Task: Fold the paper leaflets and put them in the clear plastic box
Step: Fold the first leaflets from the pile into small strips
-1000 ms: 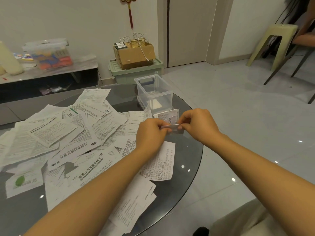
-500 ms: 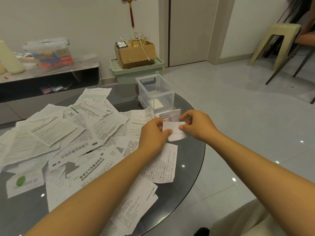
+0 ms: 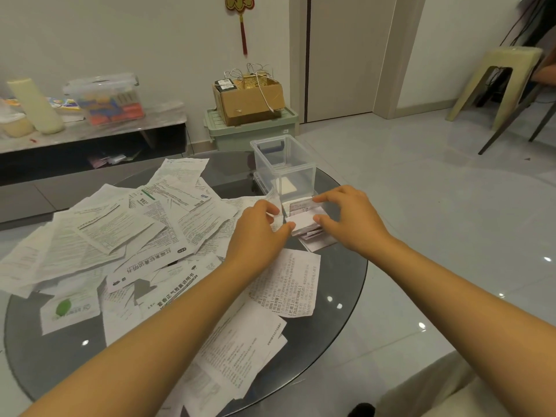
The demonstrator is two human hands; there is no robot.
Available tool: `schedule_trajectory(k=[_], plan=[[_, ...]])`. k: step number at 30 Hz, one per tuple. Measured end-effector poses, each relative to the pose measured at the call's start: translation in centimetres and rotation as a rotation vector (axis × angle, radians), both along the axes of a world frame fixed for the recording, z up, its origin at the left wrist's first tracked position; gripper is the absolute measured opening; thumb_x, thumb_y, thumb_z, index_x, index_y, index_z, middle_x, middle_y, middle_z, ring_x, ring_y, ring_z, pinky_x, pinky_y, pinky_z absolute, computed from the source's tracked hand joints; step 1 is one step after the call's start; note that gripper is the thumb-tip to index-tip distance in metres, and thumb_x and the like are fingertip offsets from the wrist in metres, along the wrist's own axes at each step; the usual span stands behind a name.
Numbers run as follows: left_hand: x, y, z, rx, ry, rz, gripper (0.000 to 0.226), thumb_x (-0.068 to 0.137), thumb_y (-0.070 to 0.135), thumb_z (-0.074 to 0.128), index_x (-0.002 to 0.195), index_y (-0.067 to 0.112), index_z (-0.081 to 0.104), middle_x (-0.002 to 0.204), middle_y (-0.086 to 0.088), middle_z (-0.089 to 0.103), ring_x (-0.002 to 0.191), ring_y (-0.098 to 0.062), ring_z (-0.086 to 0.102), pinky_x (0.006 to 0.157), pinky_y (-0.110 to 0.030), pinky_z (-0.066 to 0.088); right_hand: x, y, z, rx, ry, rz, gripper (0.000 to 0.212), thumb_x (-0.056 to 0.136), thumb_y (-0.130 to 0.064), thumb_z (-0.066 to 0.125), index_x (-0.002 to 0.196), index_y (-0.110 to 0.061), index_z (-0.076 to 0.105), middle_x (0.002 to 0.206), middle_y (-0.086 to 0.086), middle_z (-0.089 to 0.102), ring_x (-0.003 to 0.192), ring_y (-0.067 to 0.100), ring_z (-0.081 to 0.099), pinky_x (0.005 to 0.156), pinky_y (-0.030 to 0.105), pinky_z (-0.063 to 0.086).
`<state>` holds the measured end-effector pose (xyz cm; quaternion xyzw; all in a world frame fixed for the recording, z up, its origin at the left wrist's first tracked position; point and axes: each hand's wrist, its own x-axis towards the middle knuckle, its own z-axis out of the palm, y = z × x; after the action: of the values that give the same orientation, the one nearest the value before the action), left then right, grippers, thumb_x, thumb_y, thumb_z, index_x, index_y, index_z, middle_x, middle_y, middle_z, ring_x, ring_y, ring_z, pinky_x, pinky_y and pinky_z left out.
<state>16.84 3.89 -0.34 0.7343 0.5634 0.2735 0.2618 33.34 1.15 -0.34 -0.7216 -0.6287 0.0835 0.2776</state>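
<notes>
The folded leaflet [image 3: 302, 221] lies on a small stack of folded papers [image 3: 313, 239] near the far right edge of the round glass tabletop [image 3: 340, 284], just in front of the clear plastic box [image 3: 284, 168]. The left hand [image 3: 258, 233] pinches its left end and the right hand [image 3: 350, 219] grips its right end. Unfolded leaflets [image 3: 114, 236] are spread across the left side of the tabletop.

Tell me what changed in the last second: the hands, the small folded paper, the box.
Both hands, left and right, brought the folded leaflet down from the air onto the small pile of folded papers before the clear plastic box, still pinching it. The box and the loose leaflets stayed put.
</notes>
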Motion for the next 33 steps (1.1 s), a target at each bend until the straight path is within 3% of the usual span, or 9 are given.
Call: schedule_trajectory(k=[4, 8, 11, 14, 18, 21, 26, 33], plan=[[-2.2, -1.0, 0.4, -0.036, 0.091, -0.054, 0.025, 0.086, 0.04, 0.063, 0.106, 0.025, 0.059, 0.101, 0.009, 0.061, 0.09, -0.008, 0.056, 0.07, -0.023, 0.039, -0.5, -0.7, 0.0, 0.029, -0.065, 0.076, 0.033, 0.087, -0.032, 0.064, 0.119, -0.025, 0.062, 0.128, -0.003, 0.052, 0.121, 0.016, 0.037, 0.097, 0.028, 0.034], [-4.3, -2.2, 0.5, -0.076, 0.172, -0.126, 0.014, 0.085, 0.038, 0.066, 0.094, 0.028, 0.061, 0.095, 0.012, 0.063, 0.085, -0.005, 0.057, 0.065, -0.018, 0.04, -1.3, -1.6, -0.3, 0.002, -0.097, 0.229, 0.027, 0.084, -0.035, 0.066, 0.11, -0.027, 0.068, 0.119, -0.008, 0.057, 0.113, 0.009, 0.033, 0.092, 0.024, 0.032], [-5.3, -3.0, 0.1, -0.117, 0.238, -0.198, 0.012, 0.084, 0.037, 0.067, 0.094, 0.031, 0.064, 0.097, 0.012, 0.064, 0.086, -0.005, 0.058, 0.077, -0.023, 0.047, -1.8, -2.1, -0.5, -0.052, -0.148, 0.35, 0.027, 0.084, -0.038, 0.066, 0.109, -0.029, 0.068, 0.112, -0.009, 0.057, 0.104, 0.005, 0.029, 0.092, 0.022, 0.033], [-6.2, -4.1, 0.0, -0.102, 0.358, -0.279, 0.021, 0.085, 0.04, 0.063, 0.106, 0.033, 0.064, 0.108, 0.011, 0.062, 0.097, -0.007, 0.057, 0.088, -0.03, 0.049, -2.1, -2.4, -0.9, -0.099, -0.196, 0.407, 0.028, 0.083, -0.041, 0.066, 0.109, -0.032, 0.068, 0.113, -0.012, 0.057, 0.105, 0.007, 0.032, 0.093, 0.024, 0.033], [-7.1, -4.6, -0.2, 0.024, 0.579, -0.441, 0.041, 0.092, 0.046, 0.051, 0.131, 0.035, 0.051, 0.135, 0.011, 0.047, 0.122, -0.01, 0.043, 0.104, -0.035, 0.037, -2.3, -2.5, -1.4, -0.216, -0.255, 0.519, 0.04, 0.081, -0.048, 0.066, 0.119, -0.035, 0.062, 0.123, -0.016, 0.054, 0.106, 0.006, 0.03, 0.094, 0.025, 0.029], [-8.1, -4.4, -0.6, 0.053, 0.697, -0.503, 0.05, 0.094, 0.051, 0.041, 0.142, 0.036, 0.036, 0.151, 0.011, 0.03, 0.137, -0.009, 0.028, 0.115, -0.037, 0.02, -2.6, -2.6, -1.4, -0.286, -0.312, 0.569, 0.056, 0.078, -0.057, 0.063, 0.13, -0.04, 0.052, 0.134, -0.017, 0.046, 0.117, 0.008, 0.028, 0.101, 0.028, 0.023], [-9.7, -3.4, -1.9, -0.018, 0.665, -0.528, 0.055, 0.096, 0.055, 0.028, 0.147, 0.037, 0.019, 0.158, 0.013, 0.007, 0.144, -0.001, 0.001, 0.117, -0.039, -0.014, -3.3, -3.1, -1.2, -0.312, -0.394, 0.608, 0.064, 0.073, -0.067, 0.059, 0.133, -0.047, 0.044, 0.137, -0.014, 0.039, 0.124, 0.011, 0.024, 0.103, 0.031, 0.018], [-10.0, -2.0, -2.9, -0.038, 0.805, -0.458, 0.057, 0.095, 0.058, 0.017, 0.148, 0.042, 0.001, 0.157, 0.003, -0.018, 0.143, -0.012, -0.021, 0.115, -0.046, -0.016, -5.3, -2.9, -1.9, -0.247, -0.314, 0.554, 0.055, 0.076, -0.061, 0.061, 0.128, -0.047, 0.051, 0.128, -0.01, 0.044, 0.115, 0.011, 0.029, 0.096, 0.026, 0.02]])
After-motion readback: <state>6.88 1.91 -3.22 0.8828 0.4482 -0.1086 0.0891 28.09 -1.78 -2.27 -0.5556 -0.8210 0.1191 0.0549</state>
